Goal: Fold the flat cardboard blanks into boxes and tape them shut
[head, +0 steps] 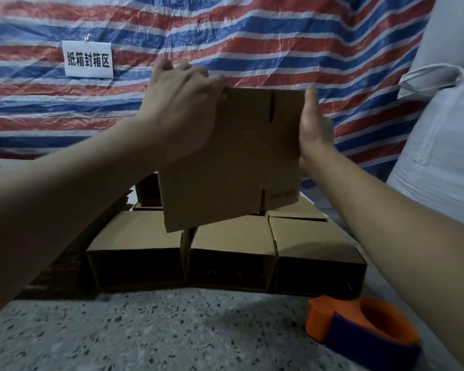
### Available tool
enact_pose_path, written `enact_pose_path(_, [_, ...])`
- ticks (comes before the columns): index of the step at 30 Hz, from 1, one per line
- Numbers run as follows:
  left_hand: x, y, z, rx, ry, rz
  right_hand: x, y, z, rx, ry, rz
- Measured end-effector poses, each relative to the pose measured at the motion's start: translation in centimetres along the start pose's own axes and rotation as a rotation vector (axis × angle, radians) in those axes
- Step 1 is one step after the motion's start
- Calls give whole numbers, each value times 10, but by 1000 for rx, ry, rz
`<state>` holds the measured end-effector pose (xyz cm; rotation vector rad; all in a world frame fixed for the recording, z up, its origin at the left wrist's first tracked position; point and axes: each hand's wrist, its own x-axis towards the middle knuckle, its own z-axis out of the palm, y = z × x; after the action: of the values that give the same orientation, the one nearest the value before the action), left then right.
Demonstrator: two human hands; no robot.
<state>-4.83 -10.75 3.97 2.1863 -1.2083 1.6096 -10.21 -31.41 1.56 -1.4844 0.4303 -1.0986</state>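
At the far left, a white sign [88,59] with dark characters hangs on the striped red, white and blue tarp [252,36] that closes the back of the scene. Below it, at the left edge, a dark stack of flat blanks [65,253] lies in shadow; its layers are hard to make out and the left forearm covers part of it.

The left hand [180,108] grips the upper left corner of a flat cardboard blank [231,162]. The fingers curl over the top edge, so their tips are hidden behind the cardboard. The blank is held up in the air, a little tilted, above the folded boxes [225,253]. It shows two slots, one at the top and one near the bottom, and some small print at the lower right corner that is too blurred to read.

The boxes stand in rows on the speckled worktop [145,330], with their open dark sides toward the near edge. The far rows are mostly hidden behind the blank.

The right hand [312,127] presses with straight fingers against the right edge of the blank; the palm side is partly hidden.

Near the right, an orange and blue tape dispenser [364,330] lies on the worktop, touching the right forearm. At the far right, large white sacks [445,145] are cut off by the frame.
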Motion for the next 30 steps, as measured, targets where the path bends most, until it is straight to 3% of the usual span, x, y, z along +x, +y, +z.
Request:
enact_pose_path(6, [-7, 7, 9, -153, 11, 52, -3, -4, -29, -30, 0, -23])
enact_pose_path(9, [-19, 10, 14, -164, 30, -50, -19, -2, -38, 9, 39, 57])
enact_pose_path(12, [-45, 14, 17, -244, 90, -402, -39, 10, -49, 60, 41, 149])
enact_pose_path(16, [-84, 22, 18, -983, -49, -924, -65, 30, -62, 61, 9, 236])
enact_pose_path(18, [-103, 24, 19, -1242, -112, -1032, -78, 40, -67, 41, -12, 253])
enact_pose_path(22, [-131, 25, 17, -1378, -161, -1088, -98, 57, -75, -14, -61, 231])
enact_pose_path(30, [-152, 17, 4, -1399, -138, -1161, -116, 60, -71, -10, -115, 182])
